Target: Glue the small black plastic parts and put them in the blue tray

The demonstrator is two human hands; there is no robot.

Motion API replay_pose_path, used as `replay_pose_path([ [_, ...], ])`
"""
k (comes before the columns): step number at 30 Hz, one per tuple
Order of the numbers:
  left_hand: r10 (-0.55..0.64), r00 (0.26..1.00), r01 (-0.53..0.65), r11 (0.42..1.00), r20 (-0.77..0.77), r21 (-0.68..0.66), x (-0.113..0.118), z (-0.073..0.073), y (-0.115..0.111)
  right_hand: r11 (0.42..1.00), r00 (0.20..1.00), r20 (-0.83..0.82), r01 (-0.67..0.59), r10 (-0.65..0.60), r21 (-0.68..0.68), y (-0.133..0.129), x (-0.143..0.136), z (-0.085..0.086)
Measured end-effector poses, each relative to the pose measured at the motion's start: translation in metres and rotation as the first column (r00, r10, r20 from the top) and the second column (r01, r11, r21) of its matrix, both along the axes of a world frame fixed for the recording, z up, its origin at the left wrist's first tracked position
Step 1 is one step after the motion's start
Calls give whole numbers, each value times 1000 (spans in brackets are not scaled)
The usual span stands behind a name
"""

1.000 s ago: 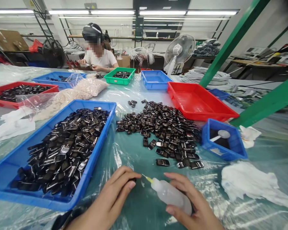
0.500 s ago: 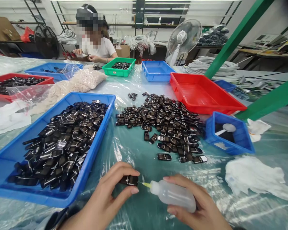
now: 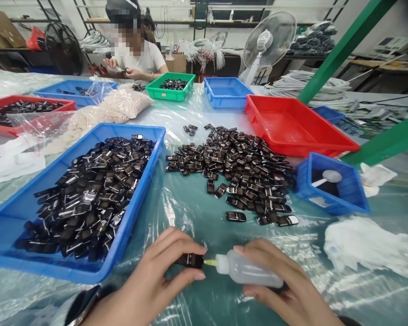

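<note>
Between the thumb and fingers of my left hand [image 3: 170, 260] is a small black plastic casing [image 3: 193, 261], its end facing right. My right hand [image 3: 279, 276] is closed round a translucent white squeeze bottle [image 3: 248, 269] lying on its side, with a yellow-green needle tip [image 3: 210, 262] pointing left. That tip reaches the right end of the casing; whether it goes inside cannot be made out. Just beyond my hands a heap of similar black casings [image 3: 236, 158] lies on the plastic-covered table [image 3: 153, 290].
To the left stands a large blue tray [image 3: 136, 217] full of black casings. A small blue bin [image 3: 333, 206] with a scoop, white cloth [image 3: 370, 246] and a red tray [image 3: 302, 127] are on the right. Across the table sits a person [image 3: 141, 56] near a green tray [image 3: 172, 93].
The bottle's needle tip and the casing have come together, closing the small gap between them. The whole view has shifted slightly.
</note>
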State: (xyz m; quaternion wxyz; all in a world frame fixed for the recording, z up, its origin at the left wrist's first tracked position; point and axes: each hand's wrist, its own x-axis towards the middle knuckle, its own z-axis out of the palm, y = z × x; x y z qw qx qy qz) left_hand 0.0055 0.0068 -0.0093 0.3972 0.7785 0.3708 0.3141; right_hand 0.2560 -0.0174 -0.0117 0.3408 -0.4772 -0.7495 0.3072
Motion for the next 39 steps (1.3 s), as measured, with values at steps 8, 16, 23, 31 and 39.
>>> replay_pose_path([
  [8,11,1000,-11,1000,10,-6,0,-1,-1,999,1000,1,-26,26,-33,2,1,-1],
  [16,11,1000,-11,999,18,36,0,-1,-2,1000,999,39,-14,15,-27,2,1,2],
  [23,17,1000,-17,1000,23,14,-1,-1,-3,1000,999,42,3,-2,-16,-1,1,0],
  [31,34,999,-34,999,1,-7,1,-1,-6,1000,1000,27,-2,3,-11,1,1,-2],
  [39,24,979,-43,995,-204,-90,-1,-1,-5,999,1000,16,7,-7,-43,0,-1,-1],
])
